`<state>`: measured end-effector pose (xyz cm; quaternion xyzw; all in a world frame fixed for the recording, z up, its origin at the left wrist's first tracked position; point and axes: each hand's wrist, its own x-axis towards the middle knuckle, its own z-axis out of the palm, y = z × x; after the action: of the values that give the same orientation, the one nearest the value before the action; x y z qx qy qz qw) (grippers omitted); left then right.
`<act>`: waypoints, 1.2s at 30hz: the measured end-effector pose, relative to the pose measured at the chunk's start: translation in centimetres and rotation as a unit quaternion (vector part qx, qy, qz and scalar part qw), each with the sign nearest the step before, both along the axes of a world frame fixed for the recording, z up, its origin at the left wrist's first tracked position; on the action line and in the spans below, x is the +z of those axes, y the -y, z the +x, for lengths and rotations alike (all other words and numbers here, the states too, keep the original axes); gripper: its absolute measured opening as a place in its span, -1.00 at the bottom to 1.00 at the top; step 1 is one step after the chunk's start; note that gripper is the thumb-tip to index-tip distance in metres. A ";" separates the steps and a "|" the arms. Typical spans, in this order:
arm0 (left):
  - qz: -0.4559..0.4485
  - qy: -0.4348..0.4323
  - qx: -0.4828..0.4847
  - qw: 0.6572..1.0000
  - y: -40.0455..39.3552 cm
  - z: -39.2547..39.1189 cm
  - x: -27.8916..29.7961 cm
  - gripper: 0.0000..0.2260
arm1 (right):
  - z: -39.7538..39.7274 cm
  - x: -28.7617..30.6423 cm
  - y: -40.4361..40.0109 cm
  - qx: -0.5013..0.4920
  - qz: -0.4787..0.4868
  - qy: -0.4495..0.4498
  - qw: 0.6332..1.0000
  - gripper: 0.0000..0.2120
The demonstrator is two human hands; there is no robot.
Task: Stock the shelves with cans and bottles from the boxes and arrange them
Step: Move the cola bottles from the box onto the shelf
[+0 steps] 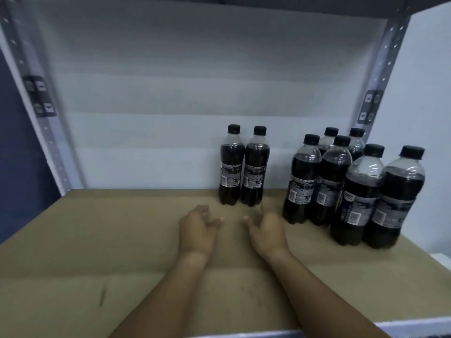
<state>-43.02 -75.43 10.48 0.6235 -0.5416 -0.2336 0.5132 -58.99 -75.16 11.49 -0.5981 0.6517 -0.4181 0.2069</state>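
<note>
Two dark cola bottles with black caps (244, 167) stand upright side by side at the back of the brown shelf board (97, 228). A cluster of several more such bottles (353, 189) stands at the right end of the shelf. My left hand (197, 228) and my right hand (266, 228) hover just in front of the two back bottles. Both hands have relaxed, loosely curled fingers and hold nothing. Neither hand touches a bottle.
White back wall behind the shelf. Perforated grey metal uprights stand at the left (36, 93) and right (380, 81). Another shelf runs overhead. The shelf's white front edge (415, 324) shows at the lower right.
</note>
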 end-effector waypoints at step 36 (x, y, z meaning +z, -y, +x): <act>0.275 0.061 0.118 0.952 -35.9 18.4 -21.6 -0.53 | 19.2 -23.0 -31.4 0.202 0.250 -0.050 0.946 -0.50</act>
<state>-24.59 -39.48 -11.08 0.8128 -0.4092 -0.2728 0.3123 -39.80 -43.79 -11.50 -0.6665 0.6099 -0.1610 0.3972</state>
